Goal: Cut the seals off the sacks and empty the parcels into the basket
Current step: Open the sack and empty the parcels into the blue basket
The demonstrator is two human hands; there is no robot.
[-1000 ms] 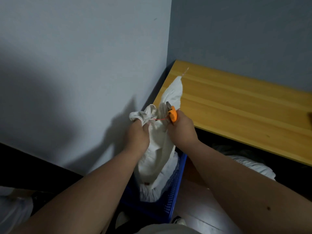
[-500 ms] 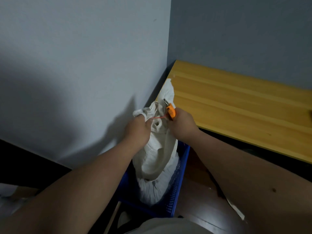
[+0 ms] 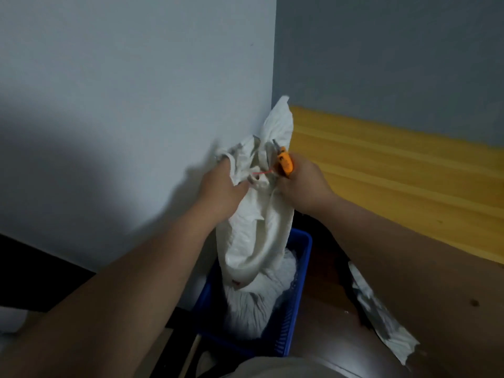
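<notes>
A: Why is the white woven plastic sack [image 3: 256,230] held upright over the blue plastic slatted basket [image 3: 298,290] rather than laid on the yellow wooden worktop [image 3: 395,170]?

B: I'd judge it's so that the contents can drop straight down once the neck is free. The sack's bottom sits inside the basket, on a white bundle already lying there, just below the worktop's near left corner.

A: And the left hand [image 3: 221,186]?

B: Its fingers are curled tight round the bunched neck of the sack, just below the gathered mouth. That keeps the fabric taut and the thin red plastic seal [image 3: 261,173] stretched out sideways where a blade can reach it.

A: So the right hand [image 3: 302,186] does the cutting?

B: It looks so. Its fingers are closed round the orange-handled cutter [image 3: 285,160], with the metal tip pointing up beside the neck and the handle right at the end of the red seal. Whether the blade is actually on the seal I cannot tell; the picture is blurred there.

A: Is the seal off?

B: Not yet, I think: the red strand still spans between the hands and the neck is still gathered.

A: What's the pale strip at the lower right?

B: A crumpled white sack [image 3: 381,320] on the floor, part hidden by the right forearm.
</notes>
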